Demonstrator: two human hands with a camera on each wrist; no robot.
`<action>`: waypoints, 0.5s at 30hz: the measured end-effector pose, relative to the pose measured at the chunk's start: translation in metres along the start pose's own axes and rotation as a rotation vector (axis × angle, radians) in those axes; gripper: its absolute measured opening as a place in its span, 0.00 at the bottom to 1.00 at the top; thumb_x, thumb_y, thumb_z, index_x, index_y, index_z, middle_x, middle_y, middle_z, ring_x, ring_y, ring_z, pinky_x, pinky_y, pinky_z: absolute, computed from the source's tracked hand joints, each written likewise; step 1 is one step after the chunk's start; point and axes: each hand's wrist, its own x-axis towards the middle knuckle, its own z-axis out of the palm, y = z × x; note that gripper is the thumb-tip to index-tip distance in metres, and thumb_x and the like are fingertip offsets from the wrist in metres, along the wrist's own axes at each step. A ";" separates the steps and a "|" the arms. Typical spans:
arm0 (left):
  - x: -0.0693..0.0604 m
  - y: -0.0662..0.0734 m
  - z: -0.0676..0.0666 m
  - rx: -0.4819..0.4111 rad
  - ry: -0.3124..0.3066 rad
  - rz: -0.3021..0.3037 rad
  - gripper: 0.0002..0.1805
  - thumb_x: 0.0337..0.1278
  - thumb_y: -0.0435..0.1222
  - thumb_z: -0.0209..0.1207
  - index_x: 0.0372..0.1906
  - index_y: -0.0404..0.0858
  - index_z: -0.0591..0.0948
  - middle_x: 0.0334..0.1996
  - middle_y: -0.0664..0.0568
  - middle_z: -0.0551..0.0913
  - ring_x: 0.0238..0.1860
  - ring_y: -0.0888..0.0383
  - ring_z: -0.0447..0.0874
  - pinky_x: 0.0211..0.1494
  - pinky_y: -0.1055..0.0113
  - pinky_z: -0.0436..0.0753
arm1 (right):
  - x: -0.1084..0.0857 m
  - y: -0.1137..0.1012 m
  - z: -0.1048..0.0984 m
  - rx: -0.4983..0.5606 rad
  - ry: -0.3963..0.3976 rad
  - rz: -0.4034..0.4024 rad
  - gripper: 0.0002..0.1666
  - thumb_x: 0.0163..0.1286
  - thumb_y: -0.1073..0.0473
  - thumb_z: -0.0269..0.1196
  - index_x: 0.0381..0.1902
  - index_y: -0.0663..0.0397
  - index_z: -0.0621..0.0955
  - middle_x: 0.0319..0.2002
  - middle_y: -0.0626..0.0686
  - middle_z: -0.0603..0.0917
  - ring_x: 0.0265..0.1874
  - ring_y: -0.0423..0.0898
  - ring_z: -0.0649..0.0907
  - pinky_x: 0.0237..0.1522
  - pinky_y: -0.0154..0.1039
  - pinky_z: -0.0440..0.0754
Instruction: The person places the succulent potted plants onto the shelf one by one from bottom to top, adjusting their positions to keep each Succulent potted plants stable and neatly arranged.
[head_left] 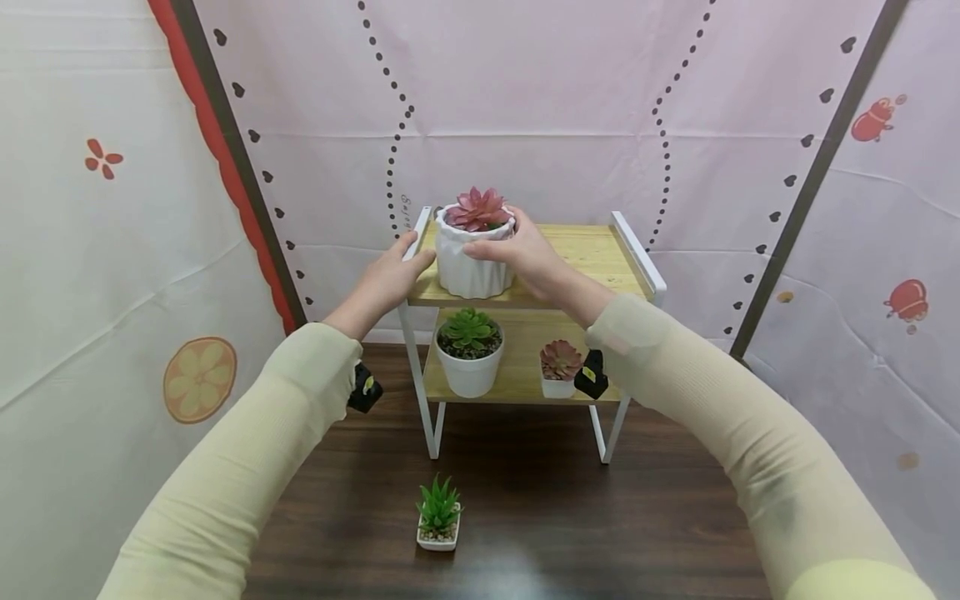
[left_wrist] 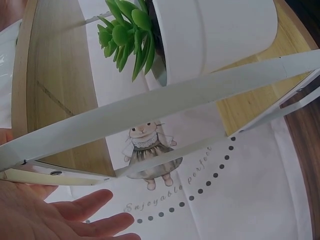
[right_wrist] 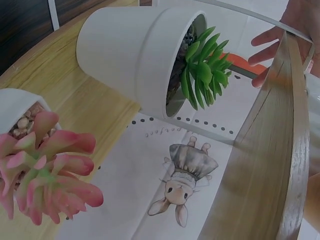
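Note:
On the upper board of a two-tier shelf (head_left: 581,250), toward its left end, is a ribbed white pot (head_left: 471,267) with a red succulent. My right hand (head_left: 534,254) grips this pot from the right, its thumb across the front and the other fingers mostly hidden behind. The left hand (head_left: 386,279) is at the shelf's left white rail, fingers extended and thumb pointing toward the pot. In the left wrist view the left fingers (left_wrist: 95,225) are spread and hold nothing; whether they touch the rail I cannot tell.
The lower board carries a smooth white pot (head_left: 471,373) with a green succulent and a small white pot (head_left: 557,388) with a reddish one. A small spiky green plant (head_left: 438,512) stands on the dark wood floor (head_left: 570,517). Printed cloth (head_left: 525,83) hangs behind and at both sides.

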 end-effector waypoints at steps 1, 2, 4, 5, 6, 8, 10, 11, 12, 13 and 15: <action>0.000 0.000 0.000 0.001 -0.001 0.000 0.36 0.66 0.54 0.36 0.73 0.46 0.43 0.71 0.41 0.46 0.70 0.39 0.45 0.67 0.43 0.51 | -0.001 0.000 0.000 -0.002 -0.002 0.002 0.44 0.53 0.68 0.64 0.66 0.60 0.56 0.59 0.60 0.69 0.56 0.52 0.72 0.58 0.41 0.70; 0.000 0.000 0.000 0.003 0.000 0.000 0.36 0.66 0.54 0.36 0.73 0.46 0.43 0.71 0.41 0.46 0.70 0.40 0.45 0.67 0.43 0.52 | -0.001 0.000 -0.001 -0.008 -0.003 0.006 0.45 0.54 0.67 0.64 0.66 0.59 0.55 0.59 0.60 0.68 0.56 0.52 0.72 0.58 0.41 0.70; 0.000 0.000 0.001 0.000 -0.001 -0.002 0.36 0.66 0.55 0.36 0.73 0.46 0.43 0.72 0.41 0.46 0.70 0.40 0.45 0.67 0.43 0.52 | -0.002 -0.001 -0.001 -0.015 -0.007 0.010 0.45 0.54 0.67 0.64 0.66 0.59 0.55 0.60 0.59 0.68 0.57 0.52 0.71 0.59 0.42 0.69; 0.000 0.000 0.001 -0.003 -0.002 -0.002 0.36 0.66 0.55 0.36 0.73 0.46 0.43 0.72 0.42 0.46 0.70 0.40 0.45 0.68 0.43 0.52 | -0.003 -0.001 -0.001 -0.013 -0.008 0.011 0.45 0.54 0.67 0.64 0.66 0.59 0.55 0.60 0.59 0.68 0.57 0.52 0.71 0.59 0.42 0.69; 0.000 0.000 0.001 -0.007 -0.002 -0.001 0.36 0.66 0.55 0.36 0.73 0.46 0.43 0.72 0.42 0.46 0.70 0.40 0.45 0.67 0.43 0.52 | -0.003 -0.002 -0.001 -0.014 -0.009 0.011 0.45 0.54 0.67 0.64 0.66 0.59 0.55 0.60 0.60 0.68 0.57 0.52 0.71 0.59 0.42 0.69; 0.001 -0.001 0.001 -0.015 -0.002 -0.002 0.36 0.66 0.54 0.36 0.73 0.46 0.43 0.72 0.42 0.46 0.70 0.40 0.45 0.67 0.43 0.52 | -0.003 -0.002 -0.001 -0.018 -0.010 0.010 0.45 0.54 0.67 0.64 0.66 0.59 0.55 0.60 0.60 0.68 0.57 0.52 0.71 0.59 0.42 0.69; 0.002 -0.002 0.001 -0.020 0.000 0.000 0.36 0.66 0.54 0.36 0.73 0.46 0.43 0.72 0.41 0.46 0.70 0.40 0.45 0.67 0.43 0.52 | -0.002 -0.002 -0.001 -0.014 -0.013 0.009 0.45 0.54 0.68 0.64 0.66 0.59 0.55 0.60 0.60 0.68 0.57 0.52 0.71 0.59 0.42 0.69; 0.002 -0.002 0.001 -0.022 0.001 -0.001 0.36 0.66 0.53 0.37 0.73 0.46 0.43 0.72 0.41 0.46 0.70 0.40 0.45 0.67 0.43 0.52 | -0.002 -0.002 -0.001 -0.018 -0.011 0.011 0.45 0.54 0.67 0.64 0.66 0.59 0.55 0.59 0.60 0.68 0.57 0.52 0.72 0.59 0.42 0.69; 0.002 -0.002 0.001 -0.023 0.001 -0.002 0.36 0.66 0.53 0.37 0.73 0.46 0.43 0.72 0.41 0.46 0.70 0.40 0.44 0.67 0.43 0.52 | -0.002 -0.002 0.000 -0.022 -0.010 0.014 0.45 0.54 0.67 0.64 0.66 0.59 0.55 0.59 0.59 0.68 0.56 0.52 0.72 0.59 0.42 0.70; 0.002 -0.002 0.001 -0.025 0.002 -0.003 0.36 0.66 0.53 0.37 0.73 0.46 0.43 0.72 0.41 0.46 0.70 0.40 0.44 0.67 0.43 0.52 | -0.002 -0.002 0.000 -0.023 -0.008 0.019 0.45 0.54 0.67 0.65 0.66 0.58 0.55 0.59 0.58 0.68 0.56 0.51 0.72 0.58 0.41 0.70; 0.003 -0.002 0.001 -0.022 0.003 -0.002 0.36 0.66 0.53 0.37 0.73 0.46 0.43 0.72 0.42 0.46 0.70 0.40 0.44 0.67 0.43 0.51 | -0.001 -0.003 -0.001 -0.017 -0.028 0.018 0.43 0.54 0.67 0.64 0.65 0.59 0.57 0.58 0.59 0.69 0.55 0.51 0.72 0.58 0.42 0.70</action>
